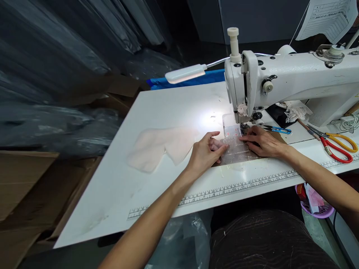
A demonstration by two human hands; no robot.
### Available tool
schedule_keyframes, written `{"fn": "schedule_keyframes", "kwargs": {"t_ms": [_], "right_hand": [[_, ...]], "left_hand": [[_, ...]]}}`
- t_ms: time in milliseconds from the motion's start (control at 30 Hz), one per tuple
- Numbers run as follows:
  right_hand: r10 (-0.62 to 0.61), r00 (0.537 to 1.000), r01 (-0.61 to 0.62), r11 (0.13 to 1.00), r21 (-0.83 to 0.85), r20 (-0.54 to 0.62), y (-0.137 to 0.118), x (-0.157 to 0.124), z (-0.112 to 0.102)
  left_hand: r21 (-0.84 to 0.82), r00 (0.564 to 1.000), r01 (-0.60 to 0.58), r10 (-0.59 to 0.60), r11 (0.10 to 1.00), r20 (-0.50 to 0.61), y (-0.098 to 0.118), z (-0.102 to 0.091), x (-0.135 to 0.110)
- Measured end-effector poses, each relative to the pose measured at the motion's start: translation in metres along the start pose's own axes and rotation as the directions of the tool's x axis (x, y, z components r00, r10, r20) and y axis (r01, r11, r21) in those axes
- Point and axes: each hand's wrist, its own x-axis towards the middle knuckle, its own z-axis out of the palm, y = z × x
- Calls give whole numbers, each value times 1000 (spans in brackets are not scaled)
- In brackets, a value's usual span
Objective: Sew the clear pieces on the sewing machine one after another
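My left hand (206,151) lies on a small pale fabric piece (237,149) on the white sewing table (168,112), fingers curled and pressing its left edge. My right hand (262,144) rests flat on the same piece, fingers stretched toward the needle area (242,127) of the white sewing machine (294,82). The piece sits on a clear plate under the presser foot. A larger pale pink fabric piece (159,147) lies to the left of my hands, untouched.
A lamp (185,73) on a gooseneck lights the needle area. Red and yellow scissors (336,144) and blue thread snips (277,130) lie to the right. A ruler strip (238,186) runs along the table's front edge. Cardboard boxes (28,179) stand left; a purple basket (316,207) hangs lower right.
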Motion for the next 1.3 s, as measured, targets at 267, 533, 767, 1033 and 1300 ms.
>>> {"fn": "schedule_keyframes", "kwargs": {"t_ms": [267,533,767,1033,1300], "right_hand": [[7,1000,-8,996,84,13,-3,-3,-8],[-26,1000,26,998,55,-1,1,-3,-6],[-56,998,58,997,-59,38,-1,0,-4],[2,999,-2,1000,-6,46,-5,-1,-5],[119,992,-124,986,107,49,-10,-2,-15]], "left_hand": [[-18,1000,17,-17,1000,2,0,3,-1],[-9,1000,18,-18,1000,22,-1,2,0],[22,1000,2,-2,1000,13,-2,1,-3],[239,974,-222,224,945,18,-11,-3,-3],[198,986,-164,166,966,3,-10,-5,0]]}}
